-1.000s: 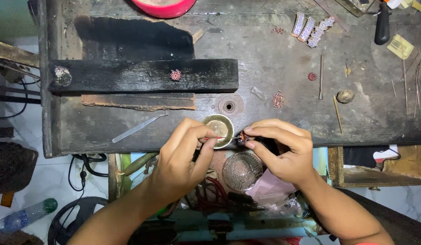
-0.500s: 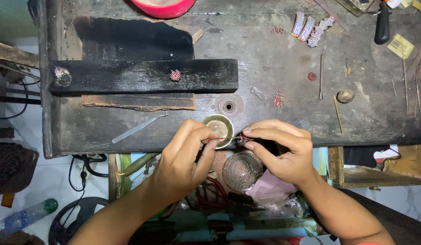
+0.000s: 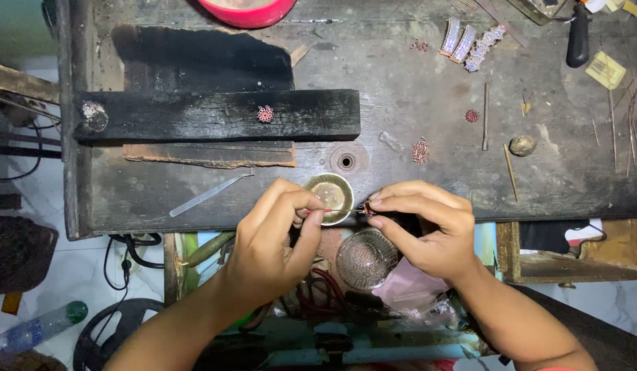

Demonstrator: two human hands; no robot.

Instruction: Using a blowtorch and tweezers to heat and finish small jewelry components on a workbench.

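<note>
My left hand (image 3: 274, 237) pinches a thin red-handled tool (image 3: 332, 210) that runs right across a small round dish (image 3: 329, 196) at the workbench's front edge. My right hand (image 3: 428, 230) pinches a tiny reddish jewellery piece (image 3: 367, 207) between thumb and forefinger, just right of the dish. The tool's tip meets that piece. Below both hands sits a round clear bowl (image 3: 365, 258) holding small stones.
A dark wooden workbench (image 3: 428, 103) carries a charred wood block (image 3: 215, 115) with a small red cluster (image 3: 265, 113), a metal strip (image 3: 208, 194), jewelled curved pieces (image 3: 468, 41), loose red clusters (image 3: 420, 150), thin sticks and a pink bowl (image 3: 250, 10). Cables and a bottle (image 3: 37, 330) lie on the floor.
Both hands stay almost in place over the dish; the fingers of my left hand shift slightly as the tool works at the piece.
</note>
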